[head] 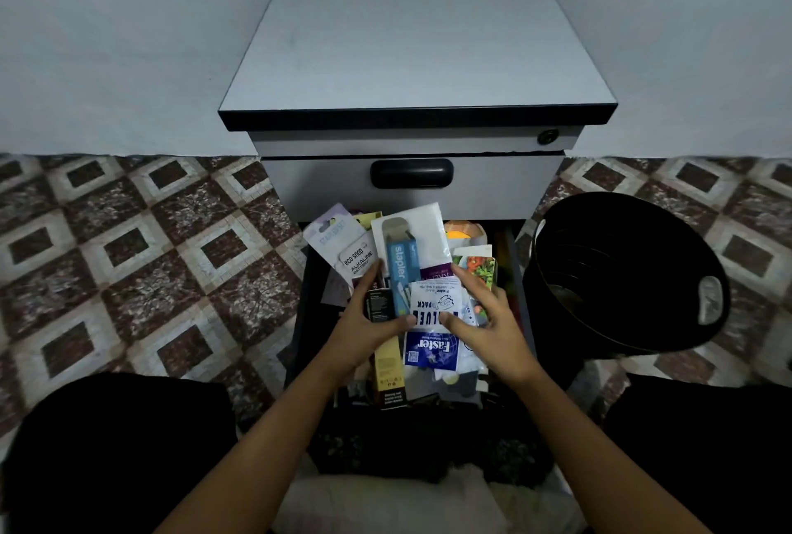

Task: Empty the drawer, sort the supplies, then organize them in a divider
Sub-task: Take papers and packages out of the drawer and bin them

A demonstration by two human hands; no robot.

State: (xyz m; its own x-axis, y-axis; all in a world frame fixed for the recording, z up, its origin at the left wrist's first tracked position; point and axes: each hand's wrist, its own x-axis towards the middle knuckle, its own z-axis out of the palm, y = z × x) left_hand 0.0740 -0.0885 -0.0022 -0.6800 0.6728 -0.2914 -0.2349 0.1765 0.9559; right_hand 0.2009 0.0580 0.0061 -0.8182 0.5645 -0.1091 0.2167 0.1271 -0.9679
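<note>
Drawer (315, 319) stands pulled open right before you, still heaped with supplies, so I judge emptying has barely begun. Over its middle, your left hand (364, 325) has its grip curled round a small dark box (379, 304); your right hand (488, 321) holds the pen pack (430, 347). Sorting remains; no divider shows. Right of the drawer stands a black bin (621, 276).

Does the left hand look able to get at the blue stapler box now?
Probably yes. The stapler box lies uncovered on top of the pile, right beside the left hand. That hand grips a small black box, though, so it may need to let go first.
</note>
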